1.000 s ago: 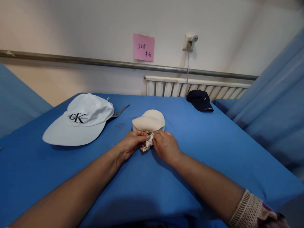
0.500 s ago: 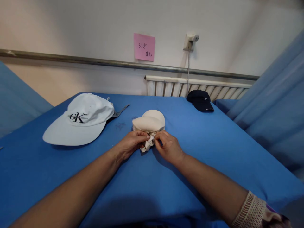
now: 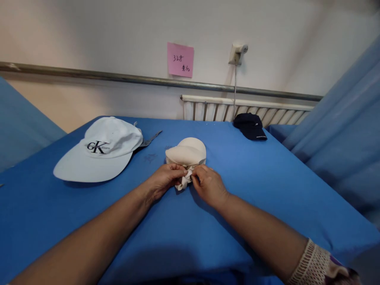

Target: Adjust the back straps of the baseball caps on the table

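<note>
Beige cap (image 3: 187,152) sits mid-desk, directly ahead of the person, on the blue cover of the desk (image 3: 166,233). Its long axis runs away from the person, near to far, with a slight lean to the right at the far end. Smooth rounded edge at the far end, facing the wall; gathered, twisted fabric (image 3: 184,183) at the near end, pointing back toward the person and a little left. A plump fold lies crosswise between the two. Whether the rounded edge is brim or crown, cannot tell.

Left hand (image 3: 166,178): closed, thumb and fingers pinching the twisted fabric from its left side. Right hand (image 3: 208,184): fingers curled, thumb and forefinger pinched on the same fabric from the right; fingertips partly hidden. Both wrists low over the cover, forearms converging on the cap.

White cap (image 3: 109,138), with dark lettering, well to the left; brim points near-left, grey strap (image 3: 153,137) trailing far-right. Dark cap (image 3: 249,126) at the far right edge, brim toward the near right. Beyond the desk: radiator (image 3: 218,111), metal rail (image 3: 118,78), pink note (image 3: 180,59) on the wall.
</note>
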Action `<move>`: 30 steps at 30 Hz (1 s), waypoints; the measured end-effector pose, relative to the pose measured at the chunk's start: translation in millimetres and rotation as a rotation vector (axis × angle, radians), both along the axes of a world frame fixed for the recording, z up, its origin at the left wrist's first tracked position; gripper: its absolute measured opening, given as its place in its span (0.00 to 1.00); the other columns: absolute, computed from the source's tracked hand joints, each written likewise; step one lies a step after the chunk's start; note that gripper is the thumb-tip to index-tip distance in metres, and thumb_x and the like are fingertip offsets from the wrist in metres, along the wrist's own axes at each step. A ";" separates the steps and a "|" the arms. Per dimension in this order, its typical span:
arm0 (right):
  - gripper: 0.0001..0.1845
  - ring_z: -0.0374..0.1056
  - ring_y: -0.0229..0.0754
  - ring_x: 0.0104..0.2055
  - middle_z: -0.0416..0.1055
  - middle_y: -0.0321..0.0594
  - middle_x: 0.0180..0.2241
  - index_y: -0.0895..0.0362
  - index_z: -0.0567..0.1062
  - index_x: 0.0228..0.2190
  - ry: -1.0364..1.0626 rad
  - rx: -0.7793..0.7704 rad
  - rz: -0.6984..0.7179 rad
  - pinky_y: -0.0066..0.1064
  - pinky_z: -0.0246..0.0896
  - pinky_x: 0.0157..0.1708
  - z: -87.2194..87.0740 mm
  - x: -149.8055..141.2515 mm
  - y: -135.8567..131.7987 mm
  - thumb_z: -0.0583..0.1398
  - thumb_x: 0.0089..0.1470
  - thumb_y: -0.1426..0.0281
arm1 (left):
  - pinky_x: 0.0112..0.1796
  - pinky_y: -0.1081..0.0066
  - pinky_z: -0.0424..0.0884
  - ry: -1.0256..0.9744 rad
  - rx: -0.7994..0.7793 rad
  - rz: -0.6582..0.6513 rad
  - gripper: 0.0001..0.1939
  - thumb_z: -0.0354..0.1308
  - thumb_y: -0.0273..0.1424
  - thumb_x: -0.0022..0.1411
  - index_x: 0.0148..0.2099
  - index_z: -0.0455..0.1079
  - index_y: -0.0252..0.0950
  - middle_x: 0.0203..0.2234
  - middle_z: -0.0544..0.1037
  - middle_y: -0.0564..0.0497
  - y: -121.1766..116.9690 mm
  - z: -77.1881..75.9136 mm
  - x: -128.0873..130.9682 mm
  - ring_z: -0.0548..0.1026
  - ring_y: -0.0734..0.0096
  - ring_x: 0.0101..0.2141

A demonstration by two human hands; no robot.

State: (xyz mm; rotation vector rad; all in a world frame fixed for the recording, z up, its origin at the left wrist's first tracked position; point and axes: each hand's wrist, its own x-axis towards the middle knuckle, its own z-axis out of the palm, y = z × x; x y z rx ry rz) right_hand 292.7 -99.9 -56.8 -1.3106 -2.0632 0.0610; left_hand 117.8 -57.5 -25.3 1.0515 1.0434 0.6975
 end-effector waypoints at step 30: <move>0.04 0.70 0.39 0.34 0.73 0.38 0.30 0.56 0.73 0.30 0.425 -0.117 0.012 0.31 0.63 0.38 3.5 16.2 3.2 0.58 0.55 0.74 | 0.28 0.72 0.68 0.037 -0.005 0.004 0.15 0.71 0.32 0.46 0.35 0.71 0.32 0.26 0.77 0.50 2.1 -3.4 -4.4 0.73 0.74 0.24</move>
